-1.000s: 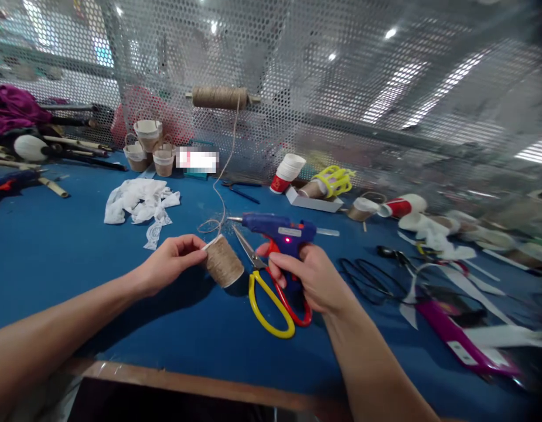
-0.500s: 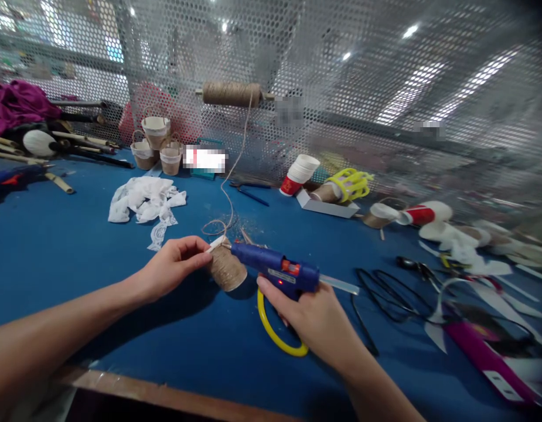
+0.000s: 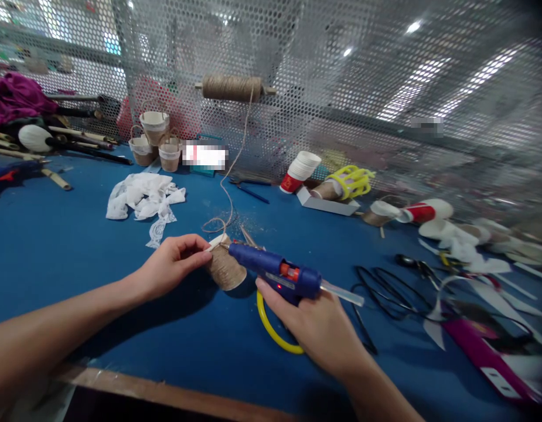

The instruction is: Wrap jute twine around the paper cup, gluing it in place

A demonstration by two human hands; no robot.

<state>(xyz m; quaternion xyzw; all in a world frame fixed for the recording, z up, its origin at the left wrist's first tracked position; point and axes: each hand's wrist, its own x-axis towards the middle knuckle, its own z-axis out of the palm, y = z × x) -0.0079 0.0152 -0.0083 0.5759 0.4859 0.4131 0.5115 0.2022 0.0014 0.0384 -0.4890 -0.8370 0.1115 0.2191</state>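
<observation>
Between its thumb and fingers my left hand (image 3: 176, 264) pinches the white rim of a small cup (image 3: 229, 269) wrapped in brown twine, which is tilted. My right hand (image 3: 319, 325) is wrapped round a blue glue gun (image 3: 275, 271) with a red light and a clear glue stick at its rear. The gun's nozzle is at the cup near the rim. A strand of twine (image 3: 244, 138) runs from the cup up to a spool (image 3: 231, 88). Scissors with a yellow handle (image 3: 277, 337) lie partly hidden under the gun and right hand.
White lace (image 3: 141, 196) lies at the left, with small twine baskets (image 3: 155, 129) behind it. Stacked paper cups (image 3: 300, 171) and blue pliers (image 3: 253, 190) are at the back. Black cable (image 3: 385, 293) and a purple power strip (image 3: 484, 357) lie on the right.
The glue gun's rear end has dipped slightly downward and to the right, along with my right hand. My left hand and the cup have hardly moved.
</observation>
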